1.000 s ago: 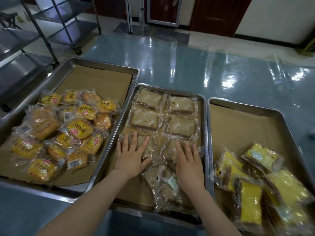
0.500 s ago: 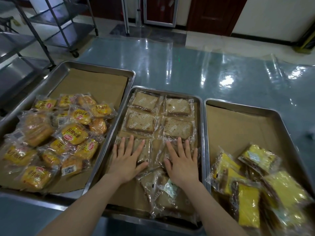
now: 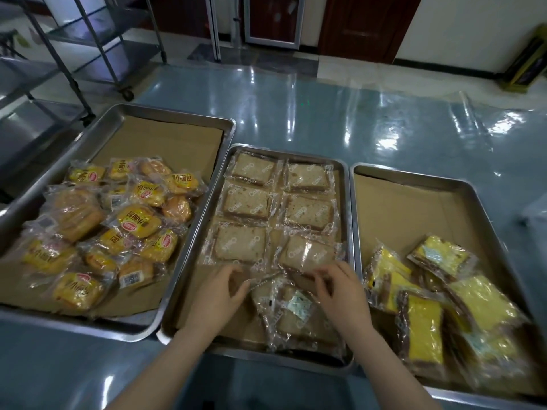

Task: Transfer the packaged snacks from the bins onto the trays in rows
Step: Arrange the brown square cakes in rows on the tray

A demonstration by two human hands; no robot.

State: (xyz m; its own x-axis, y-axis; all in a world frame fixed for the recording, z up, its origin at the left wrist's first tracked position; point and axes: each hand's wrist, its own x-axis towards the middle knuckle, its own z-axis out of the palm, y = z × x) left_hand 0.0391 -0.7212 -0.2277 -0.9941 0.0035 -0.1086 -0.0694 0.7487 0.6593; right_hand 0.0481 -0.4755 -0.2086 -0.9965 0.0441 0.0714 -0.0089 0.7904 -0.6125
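Observation:
The middle steel tray (image 3: 189,261) holds clear-wrapped brown bread slices (image 3: 247,202) laid in two columns of three. The nearest right slice (image 3: 307,254) lies tilted. Nearer to me, several more wrapped slices sit in a loose pile (image 3: 296,318). My left hand (image 3: 219,291) and my right hand (image 3: 340,291) are at the far edge of that pile. Their curled fingers pinch the top edge of the uppermost wrapped slice (image 3: 266,281). Part of the pile is hidden under my palms.
A paper-lined tray (image 3: 165,109) on the left holds a heap of yellow bun packs (image 3: 136,223). The right tray (image 3: 414,176) holds yellow cake packs (image 3: 423,324) at its near end. Metal racks (image 3: 88,54) stand at the back left, beyond the glossy blue tabletop (image 3: 296,113).
Both hands lay flat on the third row of slices. They have drawn back toward me, and their fingers have curled onto the top wrapped slice of the pile.

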